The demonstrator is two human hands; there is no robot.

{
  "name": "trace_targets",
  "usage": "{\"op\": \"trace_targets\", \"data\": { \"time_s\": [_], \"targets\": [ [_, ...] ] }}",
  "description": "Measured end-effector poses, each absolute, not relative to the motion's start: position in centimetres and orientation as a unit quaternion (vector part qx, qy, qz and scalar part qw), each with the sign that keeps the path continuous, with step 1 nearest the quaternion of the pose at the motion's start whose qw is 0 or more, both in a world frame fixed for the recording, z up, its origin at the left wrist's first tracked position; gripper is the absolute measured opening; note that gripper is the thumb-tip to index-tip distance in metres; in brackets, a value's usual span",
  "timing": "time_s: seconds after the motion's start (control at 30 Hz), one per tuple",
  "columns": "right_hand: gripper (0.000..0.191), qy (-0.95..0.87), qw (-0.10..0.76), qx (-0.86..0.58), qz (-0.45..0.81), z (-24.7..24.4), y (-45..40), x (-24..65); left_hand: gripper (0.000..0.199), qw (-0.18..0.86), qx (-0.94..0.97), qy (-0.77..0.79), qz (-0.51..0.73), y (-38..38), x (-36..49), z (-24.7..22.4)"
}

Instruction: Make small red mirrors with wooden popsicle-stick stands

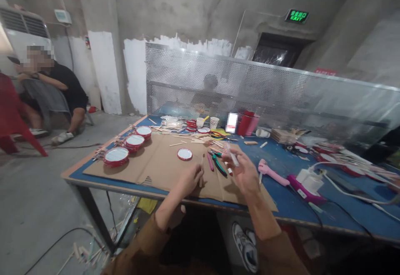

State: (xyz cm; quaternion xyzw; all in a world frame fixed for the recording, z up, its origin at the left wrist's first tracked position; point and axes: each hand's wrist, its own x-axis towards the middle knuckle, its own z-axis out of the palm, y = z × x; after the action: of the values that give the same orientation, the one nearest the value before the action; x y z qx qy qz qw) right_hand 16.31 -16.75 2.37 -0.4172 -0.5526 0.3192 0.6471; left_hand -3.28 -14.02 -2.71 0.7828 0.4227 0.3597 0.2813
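Observation:
My left hand (190, 180) is closed around a thin wooden stick (202, 167) that stands nearly upright over the cardboard sheet (162, 166). Raised at the right, my right hand (245, 173) grips a small clear tube (233, 157) between thumb and fingers; its exact kind is blurred. Between my hands lie pliers (219, 166) with teal handles and a pink pen-like tool (210, 162). A red-and-white pen-like piece (229, 169) is partly hidden beside my right hand. Beyond my left hand, a round white disc with a red rim (184, 154) rests on the cardboard.
Three red-rimmed drums (116, 156) line the left edge. A pink glue gun (272, 173) and purple power strip (305, 189) with cables are right. Loose sticks (200, 141), paper cups (214, 122) and a perforated metal screen (187, 79) stand behind. A person (59, 83) sits far left.

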Motion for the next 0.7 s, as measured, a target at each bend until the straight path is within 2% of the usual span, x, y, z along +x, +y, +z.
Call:
{"op": "trace_targets", "data": {
  "time_s": [0.1,0.27,0.33,0.53,0.7],
  "targets": [
    [0.034,-0.59,0.65,-0.368,0.307,1.2,-17.6,13.2,0.012,0.287,0.779,0.436,0.349,-14.2,-3.3,-2.4],
    [0.02,-0.598,0.661,-0.453,0.019,-1.3,-17.1,10.7,0.012,0.306,0.772,0.43,0.354,-14.5,-3.4,-1.9],
    [0.018,-0.594,0.653,-0.469,-0.038,-1.7,-17.2,10.3,0.012,0.311,0.772,0.427,0.353,-14.5,-3.4,-1.9],
    [0.012,-0.58,0.658,-0.473,-0.084,-1.9,-18.7,9.8,0.009,0.297,0.774,0.425,0.363,-14.3,-3.5,-2.1],
    [0.012,-0.64,0.618,-0.447,-0.09,-2.2,-18.9,9.6,0.012,0.298,0.774,0.421,0.367,-14.3,-3.5,-2.1]
  ]
}}
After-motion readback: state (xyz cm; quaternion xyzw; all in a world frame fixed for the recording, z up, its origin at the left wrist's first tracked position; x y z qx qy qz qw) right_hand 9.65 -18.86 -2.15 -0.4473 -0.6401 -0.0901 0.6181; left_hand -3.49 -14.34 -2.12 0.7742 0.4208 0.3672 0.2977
